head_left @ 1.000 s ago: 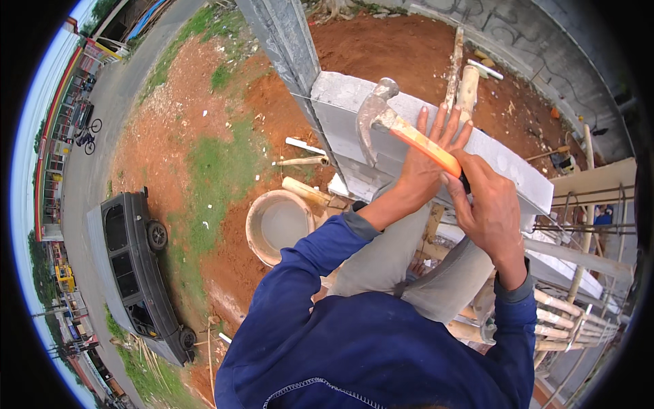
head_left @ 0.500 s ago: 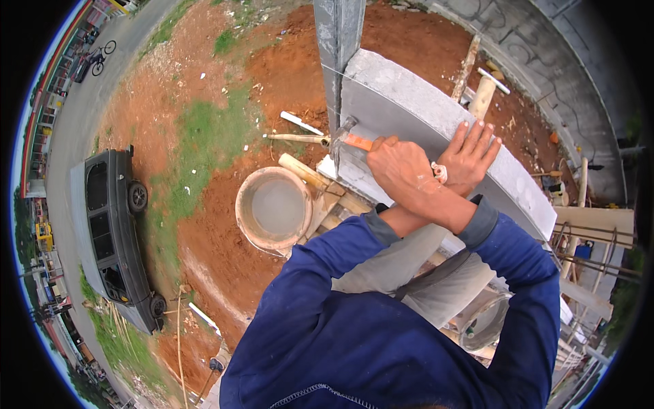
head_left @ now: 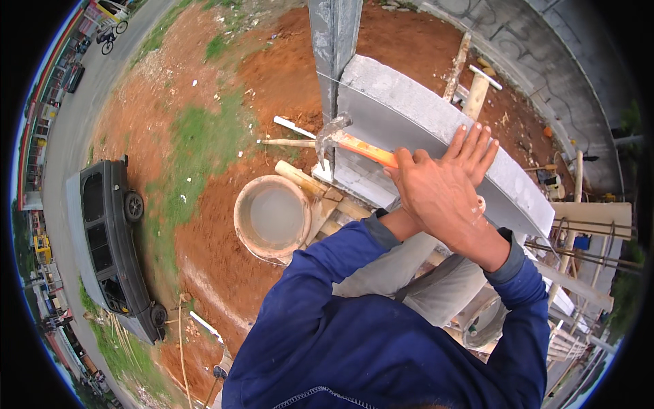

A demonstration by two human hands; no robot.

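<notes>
My left hand [head_left: 471, 151] lies on the upper edge of a long grey lightweight block [head_left: 392, 92], fingers stretched out, its wrist hidden under my right arm. My right hand [head_left: 436, 198] crosses over it, gripping a claw hammer [head_left: 368, 149] by its orange handle. The hammer's metal head sits at the block's left end, beside an upright grey concrete column [head_left: 327, 37]; whether it touches either cannot be told. A thin string runs across the column and block.
Below left stand a round tub of grey liquid [head_left: 271, 212] and bamboo poles [head_left: 296, 176]. A dirt yard [head_left: 211, 259] holds a parked dark van [head_left: 112, 238]. A concrete wall [head_left: 565, 82] curves at upper right; rebar and formwork [head_left: 589, 218] lie at right. A bucket [head_left: 487, 313] is by my legs.
My right hand swung the hammer left and down toward the column, then drew back slightly to the right. My left hand moved right along the block. The view also shifted.
</notes>
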